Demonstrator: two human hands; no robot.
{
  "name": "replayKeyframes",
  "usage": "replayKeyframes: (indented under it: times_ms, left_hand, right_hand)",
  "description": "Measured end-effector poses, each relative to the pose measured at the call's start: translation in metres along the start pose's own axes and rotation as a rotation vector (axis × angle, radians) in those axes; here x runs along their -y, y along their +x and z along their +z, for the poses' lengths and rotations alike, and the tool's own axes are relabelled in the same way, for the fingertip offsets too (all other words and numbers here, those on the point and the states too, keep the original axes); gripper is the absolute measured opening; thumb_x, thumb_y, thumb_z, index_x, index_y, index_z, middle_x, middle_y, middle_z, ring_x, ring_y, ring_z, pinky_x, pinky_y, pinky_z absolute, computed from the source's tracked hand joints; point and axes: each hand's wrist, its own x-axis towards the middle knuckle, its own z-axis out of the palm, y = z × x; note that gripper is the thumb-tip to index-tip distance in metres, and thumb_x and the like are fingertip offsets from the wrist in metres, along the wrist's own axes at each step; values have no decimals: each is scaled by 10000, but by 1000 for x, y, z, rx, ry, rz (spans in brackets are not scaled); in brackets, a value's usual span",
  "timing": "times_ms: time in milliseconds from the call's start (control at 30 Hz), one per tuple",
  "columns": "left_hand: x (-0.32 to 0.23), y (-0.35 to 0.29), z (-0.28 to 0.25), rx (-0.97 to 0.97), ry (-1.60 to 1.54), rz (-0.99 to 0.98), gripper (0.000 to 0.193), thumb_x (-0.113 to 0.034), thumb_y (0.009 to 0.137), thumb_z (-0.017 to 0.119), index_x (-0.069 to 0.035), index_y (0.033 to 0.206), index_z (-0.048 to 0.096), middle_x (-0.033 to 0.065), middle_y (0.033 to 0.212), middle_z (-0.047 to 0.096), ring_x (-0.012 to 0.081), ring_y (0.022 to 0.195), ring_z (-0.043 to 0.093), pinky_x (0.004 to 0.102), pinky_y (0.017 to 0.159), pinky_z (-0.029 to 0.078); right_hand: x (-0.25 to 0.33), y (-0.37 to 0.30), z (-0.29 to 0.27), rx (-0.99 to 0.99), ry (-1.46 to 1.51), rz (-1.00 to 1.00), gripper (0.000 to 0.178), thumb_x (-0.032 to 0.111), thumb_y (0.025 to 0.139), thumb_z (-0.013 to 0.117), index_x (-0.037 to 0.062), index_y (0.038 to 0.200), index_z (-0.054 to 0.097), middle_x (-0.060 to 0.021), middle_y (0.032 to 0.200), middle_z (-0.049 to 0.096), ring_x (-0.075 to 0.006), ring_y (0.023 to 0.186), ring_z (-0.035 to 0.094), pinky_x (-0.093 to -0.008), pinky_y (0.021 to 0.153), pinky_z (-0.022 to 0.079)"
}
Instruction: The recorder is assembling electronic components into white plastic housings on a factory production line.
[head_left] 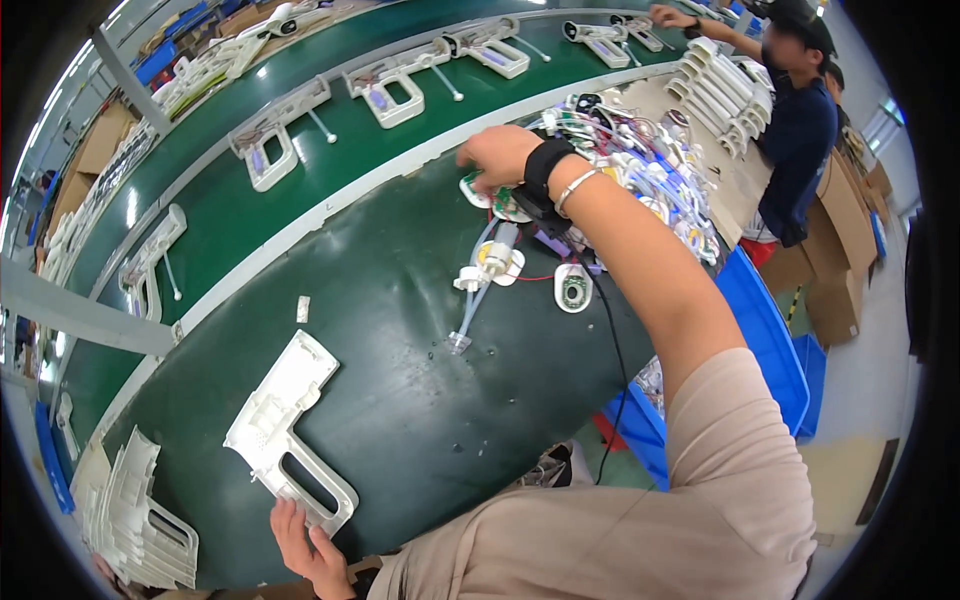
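A white pistol-shaped plastic shell half (pixel 290 420) lies on the dark green work mat, its hollow inner side up. My left hand (pixel 312 552) rests at the lower end of its handle, fingers stretched and thumb apart. My right hand (pixel 503 158) reaches far forward with fingers curled down at a small white part with a green circuit board (pixel 472 190); what they grip is hidden. Just nearer lies a wired assembly with a white and yellow pump-like piece (pixel 490 262) and clear tubes. Joined by a red wire is a white oval piece with a round circuit board (pixel 573 289).
Nested white shell halves (pixel 140 520) stand at the lower left. A green conveyor (pixel 330 165) carries several part-filled shells beyond a pale rail. Tangled wired parts (pixel 650 170) pile up at the right, near blue bins (pixel 765 340). Another person (pixel 800 130) stands at the far right.
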Motion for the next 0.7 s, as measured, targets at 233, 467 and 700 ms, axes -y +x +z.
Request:
replayKeyframes:
  times_ms: [233, 467, 700]
  left_hand:
    - [15, 17, -41, -27, -45, -34, 203, -83, 882, 461, 71, 903, 592, 195, 882, 619, 282, 788, 601, 367, 719, 470]
    - [-70, 168, -38, 287, 30, 535, 277, -153, 721, 672, -11, 953, 626, 141, 813, 605, 328, 722, 563, 382, 675, 454]
    - [-157, 235, 81, 624, -908, 266, 384, -295, 873, 603, 14, 1095, 556, 121, 932, 638, 181, 774, 625, 324, 707, 505]
  right_hand:
    - [2, 3, 6, 114, -38, -53, 427, 273, 647, 755, 26, 923, 542, -154, 818, 624, -334, 849, 590, -440, 758, 447]
    - [47, -45, -25, -327, 318, -167, 337, 220, 693, 725, 64, 912, 522, -130, 742, 611, -348, 719, 597, -412, 620, 446]
    - [147, -113, -76, -539, 248, -331, 353, 135, 646, 756, 53, 911, 538, -98, 790, 582, -270, 719, 586, -332, 617, 461]
